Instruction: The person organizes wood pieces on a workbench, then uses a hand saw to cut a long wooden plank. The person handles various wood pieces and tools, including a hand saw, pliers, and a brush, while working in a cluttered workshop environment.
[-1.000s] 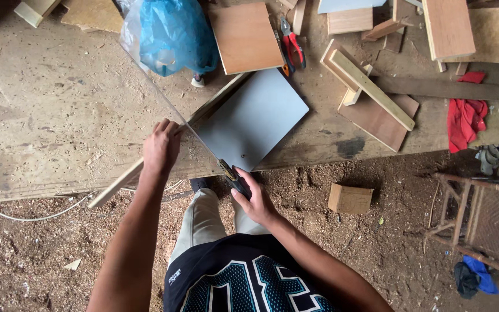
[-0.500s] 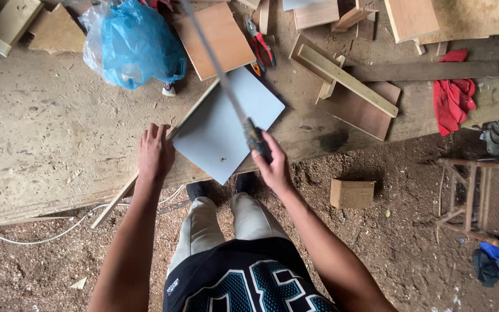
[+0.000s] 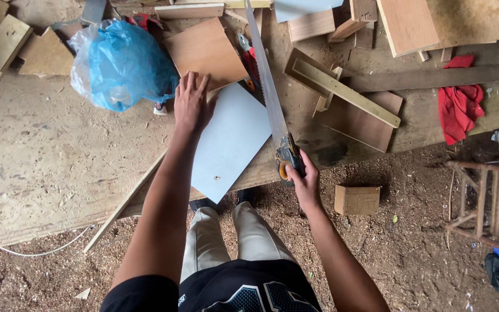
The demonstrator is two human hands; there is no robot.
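**Hand Saw Held at the Edge of a Pale Panel on the Desk**

The right hand (image 3: 302, 180) forms a clenched grip around the handle of a hand saw (image 3: 268, 92). The handle sits at the near edge of the desk (image 3: 41, 150). From the grip, the long blade runs away from the person across the desk top, tilted slightly to the left, and its tip leaves the top of the view.

Just to the left of the right grip lies a pale grey rectangular panel (image 3: 229, 144). It rests at an angle, and its near corner overhangs the desk edge. The blade runs alongside the panel's right edge; whether blade and panel touch cannot be told.

The left hand (image 3: 192, 103) is released, palm down, fingers spread. It presses flat on the far left corner of the panel, and its fingertips reach onto a brown plywood board (image 3: 206, 51) that lies just beyond.

To the left of the left hand sits a blue plastic bag (image 3: 119, 63), close beside it. To the right of the blade lie a wooden frame piece (image 3: 342, 86) and, further right, a red cloth (image 3: 460, 104).

Below the right grip, on the sawdust-covered floor (image 3: 411, 254), stands a small wooden block (image 3: 356, 199). The person's legs stand directly beneath the overhanging panel corner.
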